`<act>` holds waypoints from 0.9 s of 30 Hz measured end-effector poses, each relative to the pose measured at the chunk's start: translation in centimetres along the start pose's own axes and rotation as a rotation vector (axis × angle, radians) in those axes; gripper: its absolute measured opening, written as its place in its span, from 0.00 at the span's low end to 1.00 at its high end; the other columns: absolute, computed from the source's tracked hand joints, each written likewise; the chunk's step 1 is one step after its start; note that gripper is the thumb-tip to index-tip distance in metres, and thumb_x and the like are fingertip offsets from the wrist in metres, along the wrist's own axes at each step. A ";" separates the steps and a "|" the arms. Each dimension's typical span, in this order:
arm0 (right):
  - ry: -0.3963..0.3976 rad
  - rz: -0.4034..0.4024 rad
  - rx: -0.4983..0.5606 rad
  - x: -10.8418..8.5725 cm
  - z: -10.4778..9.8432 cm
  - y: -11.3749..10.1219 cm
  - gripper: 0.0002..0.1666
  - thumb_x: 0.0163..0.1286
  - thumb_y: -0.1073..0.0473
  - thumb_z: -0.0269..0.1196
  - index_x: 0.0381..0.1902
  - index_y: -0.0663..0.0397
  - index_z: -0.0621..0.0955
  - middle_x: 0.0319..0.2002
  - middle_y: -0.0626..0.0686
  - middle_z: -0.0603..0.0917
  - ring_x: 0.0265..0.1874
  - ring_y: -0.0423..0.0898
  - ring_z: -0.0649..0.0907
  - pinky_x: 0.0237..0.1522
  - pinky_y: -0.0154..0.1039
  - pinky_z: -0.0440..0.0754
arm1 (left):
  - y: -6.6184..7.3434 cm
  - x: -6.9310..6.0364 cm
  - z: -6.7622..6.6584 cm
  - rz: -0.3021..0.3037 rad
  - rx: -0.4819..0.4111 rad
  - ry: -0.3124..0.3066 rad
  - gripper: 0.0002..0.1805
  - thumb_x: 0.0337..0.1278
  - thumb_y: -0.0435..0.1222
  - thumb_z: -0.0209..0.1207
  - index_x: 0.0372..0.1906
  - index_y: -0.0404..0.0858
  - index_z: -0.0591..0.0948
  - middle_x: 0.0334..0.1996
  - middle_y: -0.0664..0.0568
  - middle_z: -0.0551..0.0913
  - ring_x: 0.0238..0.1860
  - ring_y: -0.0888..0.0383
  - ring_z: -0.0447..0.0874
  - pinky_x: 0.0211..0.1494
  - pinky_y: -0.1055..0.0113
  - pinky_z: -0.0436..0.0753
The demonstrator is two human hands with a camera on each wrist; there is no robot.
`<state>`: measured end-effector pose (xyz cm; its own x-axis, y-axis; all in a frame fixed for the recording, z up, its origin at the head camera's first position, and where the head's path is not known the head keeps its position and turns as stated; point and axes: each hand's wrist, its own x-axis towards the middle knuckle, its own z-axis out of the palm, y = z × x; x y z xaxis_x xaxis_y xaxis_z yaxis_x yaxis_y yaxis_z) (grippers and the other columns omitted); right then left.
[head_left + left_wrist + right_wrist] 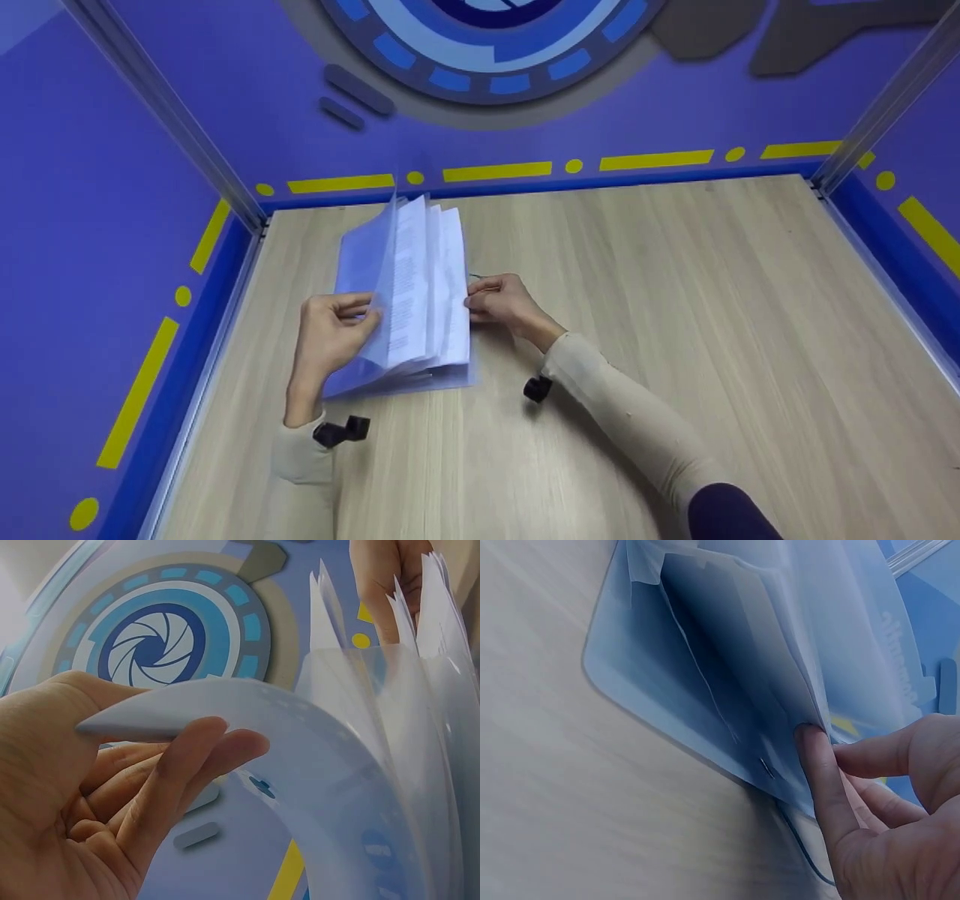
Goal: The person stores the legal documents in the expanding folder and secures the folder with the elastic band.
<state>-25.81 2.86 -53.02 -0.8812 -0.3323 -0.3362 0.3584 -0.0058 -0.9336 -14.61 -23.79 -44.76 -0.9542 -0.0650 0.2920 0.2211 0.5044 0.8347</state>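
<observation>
A translucent bluish plastic document folder stands partly open on the left half of the table, with several white printed sheets fanned inside. My left hand pinches the edge of its front cover, which bends in a curve in the left wrist view. At the right edge of the sheets, my right hand pinches papers between thumb and fingers. Beneath them, the back cover shows in the right wrist view, a thin dark cord running from its edge.
The wooden tabletop extends to the right of the folder. Blue printed walls with yellow markings enclose its back and sides. Black camera mounts sit on both wrists.
</observation>
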 end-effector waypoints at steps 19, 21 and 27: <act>0.009 0.012 0.061 0.8 2.0 0.9 0.11 0.66 0.75 0.69 0.47 0.72 0.86 0.33 0.54 0.88 0.30 0.43 0.89 0.38 0.36 0.92 | -0.1 0.1 0.0 -0.018 0.015 0.002 0.14 0.56 0.24 0.72 0.48 0.24 0.90 0.43 0.31 0.91 0.42 0.37 0.94 0.38 0.83 0.84; 0.006 0.015 0.074 0.8 2.2 0.9 0.11 0.67 0.76 0.68 0.47 0.73 0.86 0.32 0.54 0.87 0.30 0.43 0.89 0.38 0.37 0.92 | -0.1 0.1 0.1 -0.014 0.019 0.002 0.13 0.57 0.24 0.71 0.48 0.24 0.90 0.43 0.31 0.91 0.42 0.37 0.94 0.38 0.84 0.84; 0.005 0.014 0.114 1.0 2.8 1.0 0.13 0.66 0.79 0.66 0.49 0.76 0.86 0.33 0.57 0.90 0.29 0.44 0.91 0.42 0.41 0.93 | -0.1 0.0 0.1 0.014 0.014 -0.005 0.12 0.59 0.25 0.70 0.48 0.24 0.90 0.43 0.30 0.91 0.42 0.37 0.94 0.38 0.85 0.83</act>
<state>-25.50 -0.08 -53.90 -0.8774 -0.3284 -0.3498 0.4029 -0.1085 -0.9088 -14.62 -23.70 -44.89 -0.9520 -0.0538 0.3012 0.2316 0.5169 0.8242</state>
